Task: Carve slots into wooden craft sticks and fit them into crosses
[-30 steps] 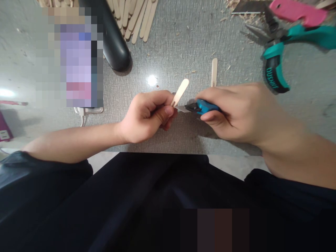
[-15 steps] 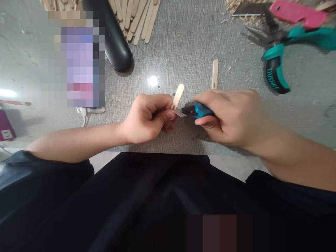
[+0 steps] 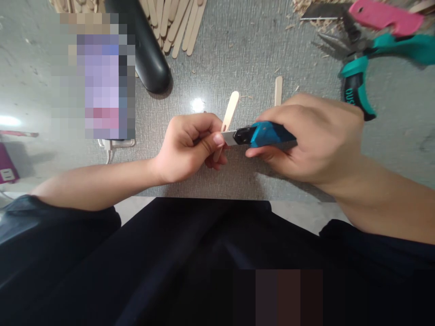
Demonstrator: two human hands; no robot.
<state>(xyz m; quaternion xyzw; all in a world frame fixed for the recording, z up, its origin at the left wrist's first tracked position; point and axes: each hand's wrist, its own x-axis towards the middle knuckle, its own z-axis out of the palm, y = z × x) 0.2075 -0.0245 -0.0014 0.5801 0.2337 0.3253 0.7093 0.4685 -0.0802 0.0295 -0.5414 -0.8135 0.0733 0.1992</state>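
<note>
My left hand [image 3: 190, 147] is closed in a pinch round the lower end of a pale wooden stick [image 3: 230, 110], which points up and away from me. My right hand [image 3: 312, 138] is wrapped round a blue utility knife [image 3: 263, 134]. Its short blade points left and meets the stick just above my left thumb. Both hands hover over the grey floor [image 3: 238, 54], above my dark-clothed lap.
A second wooden stick [image 3: 278, 89] lies flat just beyond my right hand. A pile of sticks [image 3: 176, 22] and a black rounded object [image 3: 149, 54] sit at the top. Teal-handled pliers [image 3: 356, 86], a pink tool [image 3: 385, 17] and wood shavings lie top right. A blurred patch covers the left.
My right hand has lifted and turned, showing more of the blue knife handle. The stick now stands a little higher and more upright in my left hand.
</note>
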